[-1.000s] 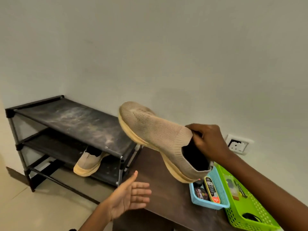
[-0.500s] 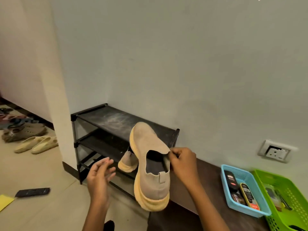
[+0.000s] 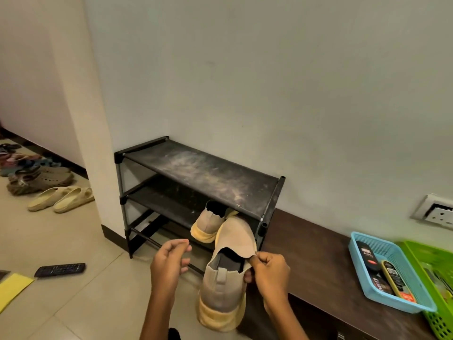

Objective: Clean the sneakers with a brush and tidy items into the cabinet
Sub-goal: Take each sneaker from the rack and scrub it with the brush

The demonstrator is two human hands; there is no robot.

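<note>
My right hand [image 3: 268, 273] pinches the collar of a beige knit sneaker [image 3: 226, 273] with a yellow sole, held toe-forward and heel toward me, in front of a black shoe rack [image 3: 196, 173]. The toe points at the rack's middle shelf. The matching sneaker [image 3: 210, 223] lies on that middle shelf, heel outward. My left hand [image 3: 169, 263] hovers just left of the held sneaker with fingers loosely curled, holding nothing.
A dark wooden bench [image 3: 316, 261] stands right of the rack, carrying a blue basket [image 3: 360, 273] of shoe-care items and a green basket [image 3: 438, 322]. A remote [image 3: 60, 269] and yellow sheet [image 3: 11, 288] lie on the tiled floor. Sandals [image 3: 61, 198] line the far left wall.
The sneaker has swung from sideways above the bench to toe-forward and dropped toward the rack's middle shelf. My left hand rose beside it and its fingers curled. My view panned left.
</note>
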